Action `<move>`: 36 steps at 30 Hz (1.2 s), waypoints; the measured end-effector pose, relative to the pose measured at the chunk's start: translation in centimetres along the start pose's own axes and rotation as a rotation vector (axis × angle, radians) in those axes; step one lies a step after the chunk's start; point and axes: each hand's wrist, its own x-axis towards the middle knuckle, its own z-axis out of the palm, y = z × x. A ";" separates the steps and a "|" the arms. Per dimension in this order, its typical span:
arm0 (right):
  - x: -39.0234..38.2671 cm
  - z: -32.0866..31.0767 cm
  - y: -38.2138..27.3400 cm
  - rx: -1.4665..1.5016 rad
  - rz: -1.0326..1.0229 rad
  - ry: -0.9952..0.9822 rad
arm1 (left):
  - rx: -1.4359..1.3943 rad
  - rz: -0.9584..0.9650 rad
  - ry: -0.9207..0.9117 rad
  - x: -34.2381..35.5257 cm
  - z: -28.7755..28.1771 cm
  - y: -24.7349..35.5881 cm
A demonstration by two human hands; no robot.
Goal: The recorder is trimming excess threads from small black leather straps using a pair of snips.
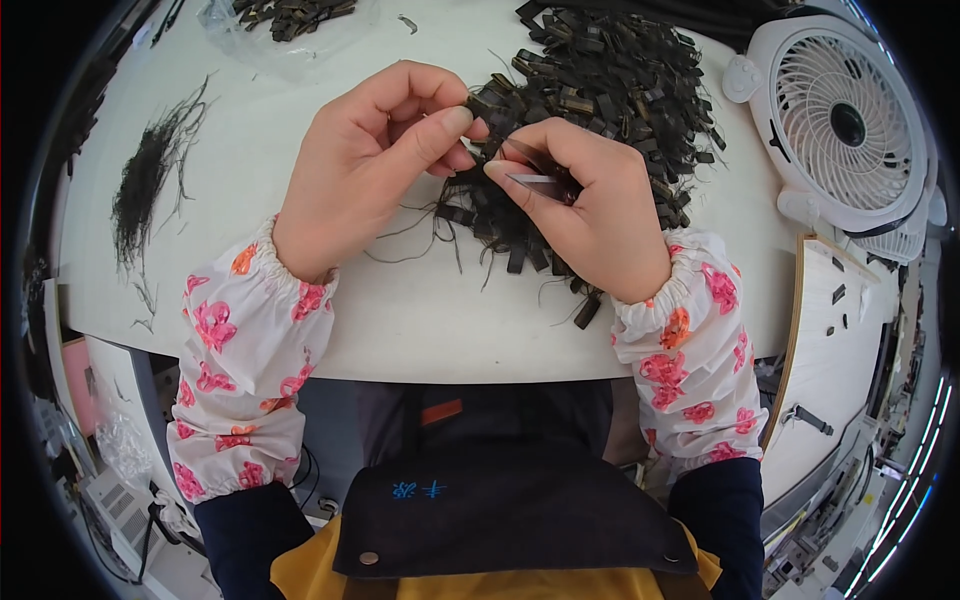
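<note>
My left hand (375, 160) pinches a dark strap piece (487, 105) between thumb and forefinger; my right hand (590, 205), fingertips touching it, grips small metal scissors (535, 178).

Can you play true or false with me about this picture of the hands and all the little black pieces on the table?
1. The left hand pinches a small dark strap piece between thumb and fingers. True.
2. The right hand is empty. False: it holds a small metal blade.
3. A big pile of dark strap pieces lies on the white table. True.
4. The fan is black and sits on the left. False: it is white and sits at the right.
5. A tuft of loose dark threads lies at the left of the table. True.
6. The sleeve covers are plain blue. False: they are white with pink and orange flowers.
</note>
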 end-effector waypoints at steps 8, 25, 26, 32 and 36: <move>0.4 0.2 -0.4 0.080 0.055 0.058 | 0.575 0.315 -0.051 -0.2 -1.2 1.1; 0.8 -0.4 0.9 -0.266 -0.167 0.177 | -0.062 0.003 -0.069 -0.5 -0.4 0.8; 0.8 -0.4 0.8 -0.267 -0.168 0.176 | -0.062 0.004 -0.068 -0.4 -0.4 0.8; 0.3 0.4 0.7 -0.291 -0.209 0.095 | -0.112 -0.015 -0.048 -0.2 -0.2 0.1; 0.0 1.1 0.9 -0.363 -0.293 0.026 | -0.046 -0.035 -0.037 -0.3 0.3 -0.2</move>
